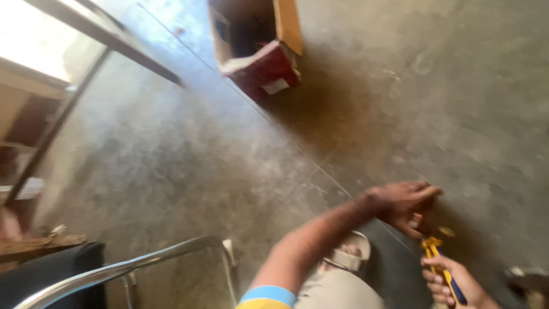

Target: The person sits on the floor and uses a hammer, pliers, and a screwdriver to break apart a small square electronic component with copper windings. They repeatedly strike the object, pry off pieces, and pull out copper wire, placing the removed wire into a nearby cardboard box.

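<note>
Concrete floor point(171, 160) lying bare | left hand point(403, 206) reaching down, grip unclear | right hand point(452, 280) clutching yellow-blue pliers point(443, 269).

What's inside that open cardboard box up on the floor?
The cardboard box lies open on the concrete floor. Its interior is dark shadow, so only bare inner walls and a flap show. Any contents are hidden by the shade and blur.

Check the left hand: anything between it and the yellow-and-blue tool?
Nothing visible. The left hand sits just above the tip of the yellow-and-blue tool, with only bare concrete floor around; the right hand holds the tool's handle. Motion blur hides whether the left fingers touch it.
</note>
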`<state>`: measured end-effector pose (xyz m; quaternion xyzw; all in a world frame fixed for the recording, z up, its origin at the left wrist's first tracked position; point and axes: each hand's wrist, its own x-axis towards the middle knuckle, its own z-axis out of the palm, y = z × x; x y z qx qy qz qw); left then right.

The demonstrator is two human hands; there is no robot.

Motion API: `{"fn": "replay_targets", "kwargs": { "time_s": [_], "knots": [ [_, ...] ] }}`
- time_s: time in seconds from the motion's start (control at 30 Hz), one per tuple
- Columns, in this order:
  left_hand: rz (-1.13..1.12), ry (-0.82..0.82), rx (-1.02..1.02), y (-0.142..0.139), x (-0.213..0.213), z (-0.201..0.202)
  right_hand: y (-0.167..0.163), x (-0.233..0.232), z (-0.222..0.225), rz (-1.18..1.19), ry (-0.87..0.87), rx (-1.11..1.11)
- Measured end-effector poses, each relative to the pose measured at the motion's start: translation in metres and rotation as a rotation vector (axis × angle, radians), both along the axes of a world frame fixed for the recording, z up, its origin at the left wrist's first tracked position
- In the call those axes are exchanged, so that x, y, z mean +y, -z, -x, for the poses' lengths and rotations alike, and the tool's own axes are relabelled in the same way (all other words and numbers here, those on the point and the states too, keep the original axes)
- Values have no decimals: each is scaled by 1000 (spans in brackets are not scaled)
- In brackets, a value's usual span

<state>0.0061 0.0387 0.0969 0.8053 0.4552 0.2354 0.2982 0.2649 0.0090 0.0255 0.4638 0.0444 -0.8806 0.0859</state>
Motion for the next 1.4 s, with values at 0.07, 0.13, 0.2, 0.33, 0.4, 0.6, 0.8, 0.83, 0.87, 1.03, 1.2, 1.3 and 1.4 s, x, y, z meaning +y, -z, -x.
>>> {"fn": "replay_targets", "kwargs": {
  "time_s": [0.07, 0.13, 0.2, 0.33, 0.4, 0.6, 0.8, 0.83, 0.87, 1.03, 1.2, 1.3, 1.4],
  "knots": [
    [-1, 121, -36, 8, 2, 4, -11, 9, -15, -38, -49, -56],
    [93, 178, 66, 14, 4, 6, -24, 18, -27, -232, -163, -130],
    [-90, 126, 179, 20, 6, 8, -35, 26, -35, -325, -235, -97],
    [75, 147, 102, 27, 7, 8, -37, 49, -44, -62, -280, -54],
    [84, 189, 205, 29, 7, 7, -31, 59, -49, -25, -323, -63],
    [42, 21, 10, 29, 4, -2, -26, 12, -29, -74, -75, -75],
    [19, -142, 3, 27, -2, -14, -21, -46, 23, -156, 347, -301],
    [32, -112, 0, 27, -3, -15, -22, -37, 16, -131, 303, -257],
    [54, -83, 0, 26, -4, -16, -24, -28, 6, -131, 233, -204],
    [85, -116, -74, 24, -8, -23, -53, -13, -12, -875, -96, -389],
    [4, -56, 50, 21, -11, -28, -69, -34, 14, -53, 316, -259],
    [66, -139, -42, 20, -12, -31, -58, -20, -23, -763, -154, -417],
    [6, -138, -66, 18, -15, -33, -31, -31, -40, -347, 204, -378]
  ]
}}
